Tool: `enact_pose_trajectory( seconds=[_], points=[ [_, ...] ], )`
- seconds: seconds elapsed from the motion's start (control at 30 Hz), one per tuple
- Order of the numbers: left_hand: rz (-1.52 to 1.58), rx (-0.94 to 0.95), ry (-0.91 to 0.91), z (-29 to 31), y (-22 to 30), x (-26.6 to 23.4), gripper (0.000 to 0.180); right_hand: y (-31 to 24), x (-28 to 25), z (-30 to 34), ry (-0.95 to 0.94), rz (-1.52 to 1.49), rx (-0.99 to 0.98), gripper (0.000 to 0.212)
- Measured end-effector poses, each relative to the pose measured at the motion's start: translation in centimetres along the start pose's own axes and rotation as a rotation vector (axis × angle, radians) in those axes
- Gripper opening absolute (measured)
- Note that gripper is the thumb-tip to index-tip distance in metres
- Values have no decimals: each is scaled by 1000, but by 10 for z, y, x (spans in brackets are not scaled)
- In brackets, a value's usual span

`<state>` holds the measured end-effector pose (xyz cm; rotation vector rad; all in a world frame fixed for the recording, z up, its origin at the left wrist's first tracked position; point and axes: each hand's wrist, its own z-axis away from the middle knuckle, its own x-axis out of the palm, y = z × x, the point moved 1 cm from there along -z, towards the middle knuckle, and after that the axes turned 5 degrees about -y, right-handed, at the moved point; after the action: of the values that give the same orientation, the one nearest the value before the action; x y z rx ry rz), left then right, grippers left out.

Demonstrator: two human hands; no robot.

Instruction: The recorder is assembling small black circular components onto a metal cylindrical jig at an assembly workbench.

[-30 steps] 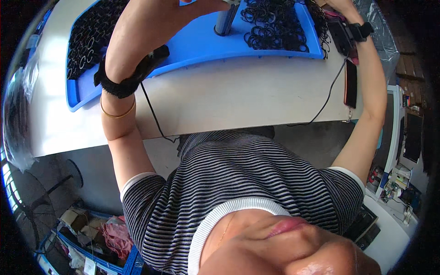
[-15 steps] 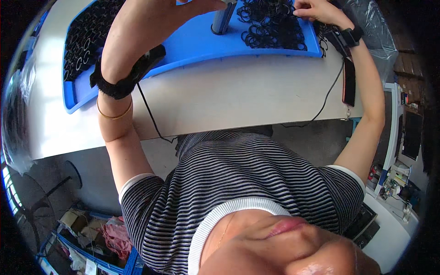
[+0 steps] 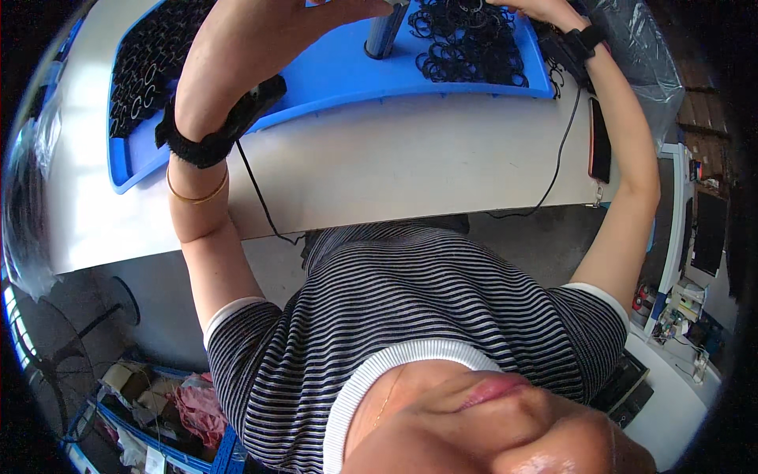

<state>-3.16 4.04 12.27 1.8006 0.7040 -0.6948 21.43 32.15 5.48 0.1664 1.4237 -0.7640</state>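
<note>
My left hand [image 3: 272, 35] arches over the blue tray [image 3: 347, 93], its fingers partly cut off by the top edge. Its thumb reaches the top of an upright grey cylinder [image 3: 382, 35] with a dark base, and the hand looks closed on it. At the upper right, my right hand [image 3: 545, 11] is over a heap of black rings [image 3: 474, 59]. The fingers of that hand look drawn together at the picture's edge; what is between them cannot be made out. More black rings [image 3: 150, 67] lie in neat rows on the tray's left side.
The tray rests on a white table [image 3: 379, 166]. Black cables run from both wrist straps, the left one [image 3: 260, 193] over the table's front edge. A dark flat strip with a clasp [image 3: 600, 142] lies at the right. Clear plastic sheeting [image 3: 643, 63] hangs beyond it.
My right hand has moved up and to the left over the heap of rings, so its fingers now meet the top edge. My left hand and the cylinder have barely moved.
</note>
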Motion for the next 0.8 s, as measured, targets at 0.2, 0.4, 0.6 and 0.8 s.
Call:
enact_pose_trajectory(
  seconds=[0.2, 0.4, 0.6, 0.8],
  points=[
    [-25, -1, 21, 8, 4, -8, 33, 0, 0, -9, -26, -133, -26, 16],
    [17, 91, 52, 7, -11, -3, 33, 6, 8, -11, 49, -538, 43, 13],
    [39, 100, 45, 0, -21, 4, 33, -5, -3, 22, 264, -637, -28, 11],
    [-63, 72, 51, 1, -21, 5, 33, 4, 3, 33, 20, -604, 81, 12]
  ],
)
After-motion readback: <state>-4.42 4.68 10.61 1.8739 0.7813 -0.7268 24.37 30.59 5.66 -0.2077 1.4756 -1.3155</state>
